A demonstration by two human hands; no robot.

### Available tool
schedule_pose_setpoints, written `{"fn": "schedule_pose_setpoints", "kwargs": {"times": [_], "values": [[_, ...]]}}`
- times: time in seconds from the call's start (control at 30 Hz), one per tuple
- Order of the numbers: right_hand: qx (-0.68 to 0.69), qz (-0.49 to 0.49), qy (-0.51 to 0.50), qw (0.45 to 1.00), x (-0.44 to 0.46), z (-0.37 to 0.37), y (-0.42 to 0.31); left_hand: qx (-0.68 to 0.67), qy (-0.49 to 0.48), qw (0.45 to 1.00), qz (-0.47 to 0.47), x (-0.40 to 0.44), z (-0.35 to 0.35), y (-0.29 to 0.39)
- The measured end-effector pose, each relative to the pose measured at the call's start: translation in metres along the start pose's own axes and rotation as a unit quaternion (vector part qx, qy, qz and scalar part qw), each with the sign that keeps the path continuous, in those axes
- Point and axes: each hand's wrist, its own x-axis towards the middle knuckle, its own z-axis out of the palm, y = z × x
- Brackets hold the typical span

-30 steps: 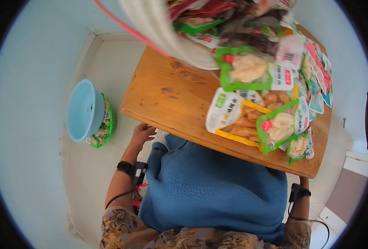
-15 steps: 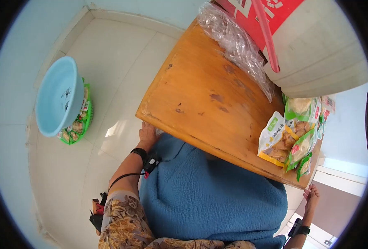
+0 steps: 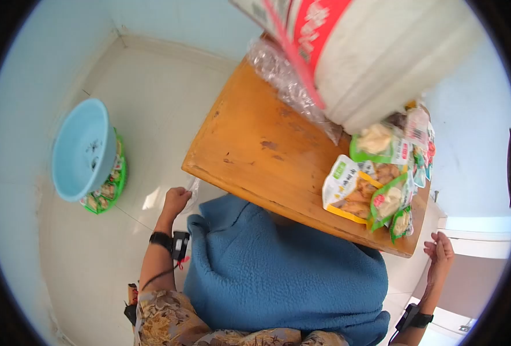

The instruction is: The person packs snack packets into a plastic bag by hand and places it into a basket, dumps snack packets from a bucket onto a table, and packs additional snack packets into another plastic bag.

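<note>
My left hand [image 3: 176, 200] is closed beside the table's left corner, with a thin piece of clear plastic film [image 3: 192, 193] coming out of it. My right hand [image 3: 439, 249] hangs in the air past the table's right corner, fingers loosely bent and apart, with nothing visible in it. Nearest to it on the wooden table [image 3: 244, 144] lie several sealed food packets, among them a white-and-yellow packet [image 3: 348, 189] and a small green-edged packet [image 3: 401, 224]. A blue fleece cloth [image 3: 290, 265] covers my lap.
A big white container with a red label [image 3: 376, 69] stands at the table's back, a crumpled clear plastic bag [image 3: 284, 78] beside it. On the floor to the left, a light blue basin [image 3: 82, 150] rests over a green basket [image 3: 123, 170] of packets.
My left hand has moved out from the table edge to the left, and clear film now shows at it. My right hand has risen slightly and its fingers have loosened. The view has shifted.
</note>
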Motion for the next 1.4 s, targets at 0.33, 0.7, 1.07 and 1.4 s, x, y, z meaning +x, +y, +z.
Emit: {"fn": "schedule_pose_setpoints", "kwargs": {"times": [0.33, 0.7, 1.07, 1.4], "values": [[0.195, -0.201, -0.218, 0.935, -0.025, 0.099, -0.151, -0.295, 0.282, 0.895, 0.179, -0.227, -0.219, 0.259], [0.391, -0.249, -0.445, 0.766, -0.081, 0.175, -0.205, 0.144, 0.378, 0.846, 0.349, -0.338, -0.119, 0.498], [0.429, 0.022, -0.475, 0.768, -0.037, 0.206, -0.149, 0.127, 0.181, 0.902, 0.371, -0.280, -0.050, 0.525], [0.445, -0.040, -0.400, 0.800, -0.011, 0.222, -0.129, 0.055, 0.181, 0.920, 0.343, -0.254, -0.055, 0.503]]}}
